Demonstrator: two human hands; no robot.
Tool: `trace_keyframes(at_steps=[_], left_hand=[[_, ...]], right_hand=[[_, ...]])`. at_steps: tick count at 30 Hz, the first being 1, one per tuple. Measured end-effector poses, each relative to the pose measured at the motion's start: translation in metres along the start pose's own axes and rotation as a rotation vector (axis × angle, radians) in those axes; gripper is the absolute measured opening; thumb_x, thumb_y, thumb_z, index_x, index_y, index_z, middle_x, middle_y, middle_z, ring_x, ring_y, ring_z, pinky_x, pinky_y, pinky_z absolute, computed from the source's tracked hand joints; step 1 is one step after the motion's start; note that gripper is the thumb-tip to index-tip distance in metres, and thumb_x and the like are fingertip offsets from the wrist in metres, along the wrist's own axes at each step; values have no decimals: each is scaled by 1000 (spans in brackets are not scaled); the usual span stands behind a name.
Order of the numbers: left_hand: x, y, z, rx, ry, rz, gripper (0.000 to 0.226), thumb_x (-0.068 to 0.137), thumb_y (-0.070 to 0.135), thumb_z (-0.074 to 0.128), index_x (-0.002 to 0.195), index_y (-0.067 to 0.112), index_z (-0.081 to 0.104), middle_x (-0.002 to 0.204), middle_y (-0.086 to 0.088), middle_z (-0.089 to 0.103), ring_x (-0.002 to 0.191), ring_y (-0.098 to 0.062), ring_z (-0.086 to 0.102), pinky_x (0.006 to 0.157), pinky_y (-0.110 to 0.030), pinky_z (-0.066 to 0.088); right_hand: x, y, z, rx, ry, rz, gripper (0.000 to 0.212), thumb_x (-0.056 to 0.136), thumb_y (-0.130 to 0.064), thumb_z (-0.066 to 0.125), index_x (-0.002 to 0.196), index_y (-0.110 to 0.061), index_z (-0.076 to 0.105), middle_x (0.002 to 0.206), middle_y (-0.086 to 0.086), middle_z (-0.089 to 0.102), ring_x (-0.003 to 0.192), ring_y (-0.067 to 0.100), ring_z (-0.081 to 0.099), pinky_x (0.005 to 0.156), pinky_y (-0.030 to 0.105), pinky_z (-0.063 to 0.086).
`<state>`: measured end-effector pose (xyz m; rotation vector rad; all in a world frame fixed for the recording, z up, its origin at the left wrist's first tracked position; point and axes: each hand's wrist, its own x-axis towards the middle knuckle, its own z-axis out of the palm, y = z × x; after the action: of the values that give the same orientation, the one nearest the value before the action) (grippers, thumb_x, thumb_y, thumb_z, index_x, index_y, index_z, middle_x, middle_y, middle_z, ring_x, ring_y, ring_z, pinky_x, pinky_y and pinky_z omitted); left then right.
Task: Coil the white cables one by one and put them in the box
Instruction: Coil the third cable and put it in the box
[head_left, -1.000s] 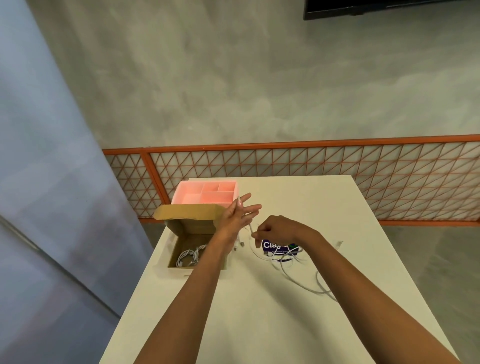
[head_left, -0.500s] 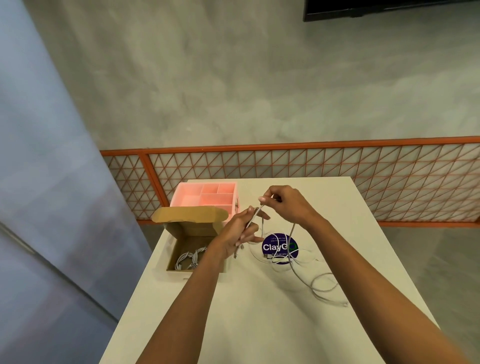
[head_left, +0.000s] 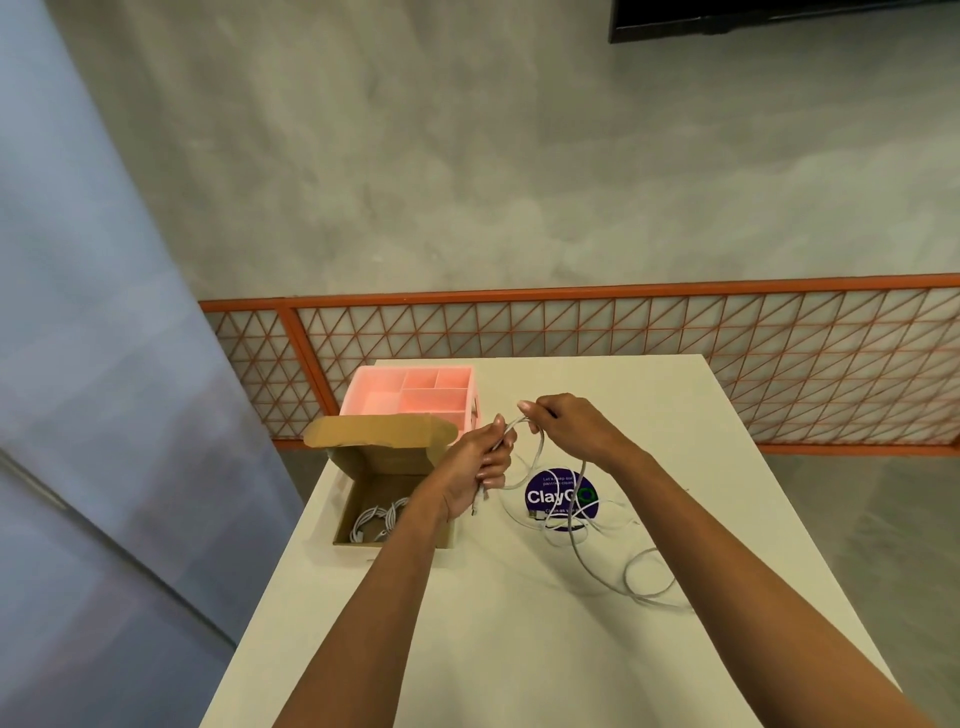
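My left hand (head_left: 480, 467) grips one end of a white cable (head_left: 582, 551), its plug hanging below the fist. My right hand (head_left: 566, 426) pinches the same cable a short way along, held just right of the left hand above the table. The rest of the cable trails down in loose loops over the table to the right. An open cardboard box (head_left: 363, 499) stands left of my left hand, lid flap up. Coiled white cables (head_left: 376, 519) lie inside it.
A pink divided organiser (head_left: 415, 395) stands behind the box. A round purple sticker (head_left: 558, 499) lies on the white table (head_left: 467, 623) under more loose cable. An orange lattice railing (head_left: 623, 353) runs behind the table.
My right hand has lifted from the table by the sticker up to my left hand, drawing the cable up. My left hand has gone from spread fingers to a grip on the cable end.
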<state>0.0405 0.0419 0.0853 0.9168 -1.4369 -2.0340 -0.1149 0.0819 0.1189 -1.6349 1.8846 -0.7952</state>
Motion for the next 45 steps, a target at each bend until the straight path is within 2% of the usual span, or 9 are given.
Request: trace_keyframes(at_steps=[10, 15, 20, 24, 31, 36, 40, 43, 45], left_hand=[[1, -6, 6, 89, 141, 60, 34, 101, 39, 37, 75, 18, 44, 50, 12, 23, 44, -4, 16, 40, -15, 16], [0, -7, 2, -91, -8, 46, 35, 102, 36, 33, 77, 14, 47, 46, 10, 21, 40, -2, 16, 35, -14, 18], [-2, -10, 5, -216, -153, 57, 33, 99, 35, 35, 80, 11, 49, 47, 9, 24, 39, -1, 19, 35, -13, 20], [-1, -6, 4, -218, -184, 53, 33, 101, 32, 31, 80, 12, 47, 48, 9, 24, 39, -1, 20, 36, -13, 21], [0, -6, 8, -287, -198, 57, 27, 95, 30, 38, 81, 9, 47, 49, 8, 28, 42, -2, 24, 41, -16, 20], [0, -3, 0, -394, -227, 109, 23, 91, 32, 51, 81, 11, 51, 48, 10, 28, 39, 0, 24, 37, -13, 21], [-2, 1, -6, -578, -284, 163, 37, 81, 33, 71, 103, 6, 57, 51, 8, 20, 40, -3, 16, 33, -13, 26], [-5, 7, -4, -642, -288, 178, 46, 95, 29, 47, 134, 4, 47, 52, 7, 18, 41, -5, 13, 35, -13, 27], [-6, 11, -2, -624, -264, 183, 48, 99, 28, 34, 142, 6, 39, 51, 7, 16, 39, -6, 12, 44, -13, 42]], right_hand=[[2, 6, 6, 58, 51, -17, 43, 98, -37, 45, 68, -11, 60, 55, -5, 46, 48, 6, 38, 51, 18, 29], [2, 5, 0, 91, 150, -111, 37, 94, -33, 56, 75, -4, 70, 56, -7, 56, 47, -4, 48, 51, 10, 35], [3, -2, 3, 132, 297, -120, 37, 92, -36, 57, 72, -8, 71, 40, -24, 50, 48, -6, 49, 52, 20, 30], [4, -2, 4, 175, 357, -101, 37, 91, -38, 58, 69, -11, 70, 36, -13, 45, 45, -1, 47, 53, 23, 31], [3, -6, 3, 224, 382, -66, 38, 92, -39, 57, 71, -10, 69, 40, -23, 49, 45, -2, 47, 54, 20, 31], [2, -4, -3, 325, 341, -64, 34, 89, -39, 62, 70, -12, 69, 47, -10, 46, 45, 3, 41, 49, 10, 32], [-1, 10, -3, 379, 229, -104, 26, 92, -32, 59, 79, -11, 68, 58, -8, 46, 51, 2, 41, 53, 10, 36], [-4, 23, 10, 393, 132, -40, 26, 100, -23, 43, 89, -11, 63, 65, -1, 45, 54, 11, 44, 51, 20, 46], [-8, 29, 21, 329, 45, 43, 28, 103, -20, 34, 94, -9, 58, 66, 2, 47, 48, 12, 45, 45, 21, 46]])
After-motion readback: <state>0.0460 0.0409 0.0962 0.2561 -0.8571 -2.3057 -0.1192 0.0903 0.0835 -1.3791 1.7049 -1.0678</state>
